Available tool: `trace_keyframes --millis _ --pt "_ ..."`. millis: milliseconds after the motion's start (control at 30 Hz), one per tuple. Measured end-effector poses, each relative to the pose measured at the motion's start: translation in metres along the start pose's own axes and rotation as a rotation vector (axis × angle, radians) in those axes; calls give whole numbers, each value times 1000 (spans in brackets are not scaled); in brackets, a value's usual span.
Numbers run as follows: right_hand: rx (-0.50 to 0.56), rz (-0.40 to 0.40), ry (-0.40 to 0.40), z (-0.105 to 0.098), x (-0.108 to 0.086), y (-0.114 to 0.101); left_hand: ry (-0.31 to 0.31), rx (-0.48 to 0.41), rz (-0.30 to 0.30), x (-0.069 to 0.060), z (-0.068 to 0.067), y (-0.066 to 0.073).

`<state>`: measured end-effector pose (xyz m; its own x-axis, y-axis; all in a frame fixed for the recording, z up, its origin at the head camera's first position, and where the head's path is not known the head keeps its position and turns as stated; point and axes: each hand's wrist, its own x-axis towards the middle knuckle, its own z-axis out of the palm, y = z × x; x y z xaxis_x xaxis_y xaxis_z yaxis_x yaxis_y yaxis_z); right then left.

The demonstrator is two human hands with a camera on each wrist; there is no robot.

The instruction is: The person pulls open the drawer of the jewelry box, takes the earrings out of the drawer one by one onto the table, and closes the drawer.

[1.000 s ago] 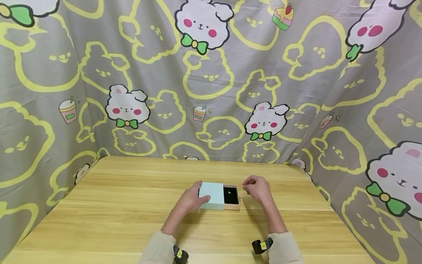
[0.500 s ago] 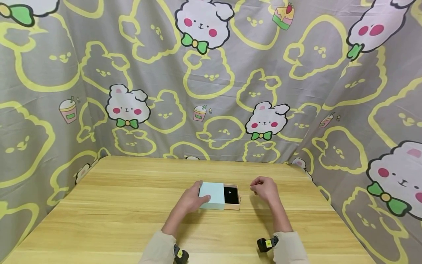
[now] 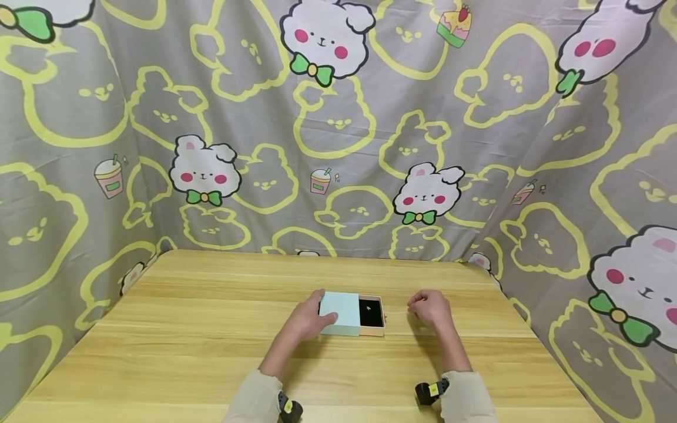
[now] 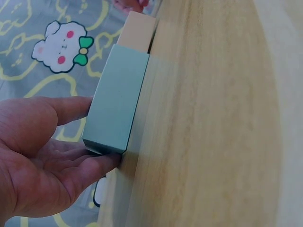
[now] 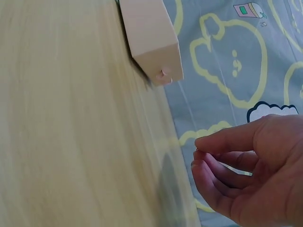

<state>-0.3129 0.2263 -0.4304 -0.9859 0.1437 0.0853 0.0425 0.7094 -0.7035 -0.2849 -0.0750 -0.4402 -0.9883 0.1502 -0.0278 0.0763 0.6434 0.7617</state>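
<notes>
Box lies flat on the desk (image 3: pixel 211 335), just below and right of centre in the head frame. Pale blue cover (image 3: pixel 341 308); pink drawer (image 3: pixel 371 332) projects from its right-hand end, part-way out. Black insert (image 3: pixel 366 320) shows in the exposed part, with a small pale star (image 3: pixel 368 308) on it. Right wrist frame, upper centre: small loop (image 5: pixel 163 73) on the drawer's end face. Left hand (image 3: pixel 304 320) grips the cover at its left end, thumb on top, fingers clamped on the cover toward the far left corner. Right hand (image 3: pixel 431 308) is right of the drawer, apart from it; fingers curled, thumb and index tips together or nearly so. Cannot tell whether anything small sits between them. Both forearms enter from the bottom of the head frame in beige cuffs (image 3: pixel 468 396), each wrist with a black device (image 3: pixel 431 392) bearing a yellow label. Behind the desk and at both sides: grey cloth (image 3: pixel 296 229), printed with white rabbits, yellow outlines and pink cups.
</notes>
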Motion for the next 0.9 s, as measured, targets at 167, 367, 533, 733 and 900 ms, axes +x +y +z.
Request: trace_keyframes --millis 167,367,533,733,900 --pt "-29 21 -10 -1 0 5 2 -3 -2 0 0 1" --pt "-54 24 -21 -3 -1 11 0 -3 0 0 0 1" --pt "-49 50 -37 -4 -1 14 2 -3 4 0 1 0" --pt "-44 55 -69 -7 -2 16 4 -1 18 0 1 -1" --pt "-45 47 -78 -8 -1 18 6 -2 25 -1 1 -1"
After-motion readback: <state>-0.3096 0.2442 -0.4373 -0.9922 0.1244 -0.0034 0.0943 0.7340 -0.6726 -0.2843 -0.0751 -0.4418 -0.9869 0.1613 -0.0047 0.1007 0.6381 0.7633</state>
